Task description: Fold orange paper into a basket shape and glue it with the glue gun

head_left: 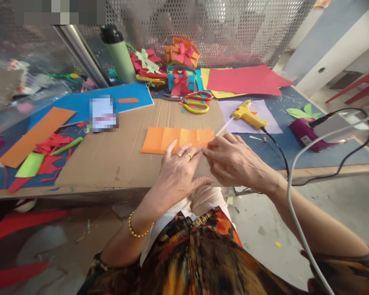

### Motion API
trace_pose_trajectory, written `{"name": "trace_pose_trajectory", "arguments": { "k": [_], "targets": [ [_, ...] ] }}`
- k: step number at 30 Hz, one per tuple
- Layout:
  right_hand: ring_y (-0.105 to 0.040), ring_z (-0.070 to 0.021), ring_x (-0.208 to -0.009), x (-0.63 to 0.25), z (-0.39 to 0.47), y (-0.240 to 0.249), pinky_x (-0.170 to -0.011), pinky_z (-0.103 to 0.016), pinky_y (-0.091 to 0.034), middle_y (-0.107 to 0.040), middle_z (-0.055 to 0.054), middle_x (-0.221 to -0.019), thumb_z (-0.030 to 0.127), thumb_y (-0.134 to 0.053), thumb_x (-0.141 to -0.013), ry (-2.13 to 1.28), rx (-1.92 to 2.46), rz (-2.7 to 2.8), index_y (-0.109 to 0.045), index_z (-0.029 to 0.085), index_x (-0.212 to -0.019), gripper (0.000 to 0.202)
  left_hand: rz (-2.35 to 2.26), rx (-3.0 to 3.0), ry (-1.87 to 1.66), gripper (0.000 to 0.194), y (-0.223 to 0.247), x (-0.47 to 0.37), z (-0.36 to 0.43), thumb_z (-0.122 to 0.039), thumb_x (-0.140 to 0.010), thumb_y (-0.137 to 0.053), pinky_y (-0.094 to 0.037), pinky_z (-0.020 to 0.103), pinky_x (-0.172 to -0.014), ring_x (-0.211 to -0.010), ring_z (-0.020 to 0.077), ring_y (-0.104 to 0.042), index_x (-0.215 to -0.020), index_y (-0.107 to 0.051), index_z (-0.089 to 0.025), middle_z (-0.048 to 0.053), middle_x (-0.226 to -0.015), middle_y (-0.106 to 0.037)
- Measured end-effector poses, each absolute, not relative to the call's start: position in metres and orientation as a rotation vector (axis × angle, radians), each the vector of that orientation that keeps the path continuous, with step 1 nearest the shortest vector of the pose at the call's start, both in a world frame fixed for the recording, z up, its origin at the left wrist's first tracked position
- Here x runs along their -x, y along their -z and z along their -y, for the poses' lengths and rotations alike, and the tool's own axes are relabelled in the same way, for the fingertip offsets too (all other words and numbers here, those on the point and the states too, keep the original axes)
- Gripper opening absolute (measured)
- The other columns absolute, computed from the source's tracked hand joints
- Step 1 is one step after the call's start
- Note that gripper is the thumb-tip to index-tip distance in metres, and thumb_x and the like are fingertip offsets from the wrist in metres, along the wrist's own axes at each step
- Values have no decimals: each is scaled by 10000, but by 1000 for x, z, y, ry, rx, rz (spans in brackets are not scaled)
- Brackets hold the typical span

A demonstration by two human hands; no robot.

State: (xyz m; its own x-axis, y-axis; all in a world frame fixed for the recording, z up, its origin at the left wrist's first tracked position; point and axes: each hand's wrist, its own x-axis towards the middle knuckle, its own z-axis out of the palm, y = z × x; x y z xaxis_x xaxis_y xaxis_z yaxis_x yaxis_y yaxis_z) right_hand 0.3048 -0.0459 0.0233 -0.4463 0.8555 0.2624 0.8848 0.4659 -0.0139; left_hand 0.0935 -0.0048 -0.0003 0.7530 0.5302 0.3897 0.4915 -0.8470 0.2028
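A creased orange paper strip (169, 138) lies on the brown cardboard (110, 164) in front of me. Rings show on my left hand (181, 168), whose fingers are apart and rest on the strip's near edge, with the thumb stretched to the right. My right hand (229, 157) pinches the strip's right end, its fingers bent together over the paper. A thin white stick (224, 127) runs from just above my right hand to the nozzle of the yellow glue gun (249, 115), which lies on a pale purple sheet (272, 119).
Scissors (198, 102) lie behind the strip. Small paper baskets (181, 80), a green bottle (119, 57) and red sheets (246, 80) stand or lie at the back. Paper scraps (51, 151) are at the left. A purple device (310, 135) with cables is at the right.
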Motion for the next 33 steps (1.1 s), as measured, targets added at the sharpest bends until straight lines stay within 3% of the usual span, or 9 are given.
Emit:
{"name": "trace_pose_trajectory", "arguments": {
  "k": [6, 9, 12, 18, 20, 25, 33],
  "targets": [
    [-568, -263, -1030, -315, 47, -12, -899, -437, -432, -671, -130, -1185, 221, -459, -992, 85, 1419, 2379, -697, 214, -1279, 373, -864, -2886, -629, 681, -2, -94, 5, -671, -976, -479, -271, 580, -1240, -1343, 287, -571, -1378, -603, -136, 153, -1400, -663],
    [-574, -264, -1007, -318, 49, -9, -859, -434, -428, -697, -130, -1187, 265, -446, -1023, 167, 1422, 2364, -671, 181, -1295, 363, -874, -2897, -614, 658, -1, -94, 5, -652, -985, -491, -280, 590, -1235, -1359, 284, -564, -1408, -586, -158, 152, -1424, -651],
    [-565, -267, -932, -312, 50, -13, -801, -433, -388, -720, -124, -1093, 263, -437, -1022, 349, 1455, 2406, -694, 159, -1175, 316, -873, -2892, -629, 652, 0, -94, 5, -644, -987, -498, -281, 578, -1238, -1344, 281, -575, -1416, -580, -160, 150, -1418, -656],
    [-539, -230, -830, -299, 46, -18, -832, -416, -353, -659, -99, -875, 205, -422, -993, 460, 1449, 2462, -670, 173, -848, 289, -877, -2880, -647, 670, 1, -94, 5, -658, -988, -482, -265, 583, -1240, -1351, 289, -569, -1412, -579, -148, 152, -1416, -659],
    [-542, -229, -832, -302, 45, -15, -847, -421, -365, -671, -98, -897, 209, -428, -988, 399, 1446, 2412, -684, 175, -883, 278, -883, -2875, -620, 685, 0, -94, 5, -661, -989, -477, -263, 578, -1239, -1353, 291, -569, -1404, -581, -126, 158, -1416, -659],
    [-562, -257, -958, -315, 46, -5, -837, -417, -413, -726, -123, -1150, 259, -430, -1038, 228, 1434, 2303, -695, 158, -1200, 327, -883, -2874, -591, 669, -2, -95, 6, -641, -983, -517, -249, 562, -1243, -1364, 279, -562, -1394, -582, -118, 151, -1438, -647],
    [-547, -256, -914, -310, 47, -2, -802, -409, -404, -736, -124, -1100, 248, -430, -1042, 316, 1447, 2279, -710, 134, -1146, 320, -847, -2867, -658, 684, 3, -94, 5, -656, -993, -471, -256, 565, -1233, -1341, 285, -577, -1381, -592, -105, 156, -1424, -656]
  ]
}}
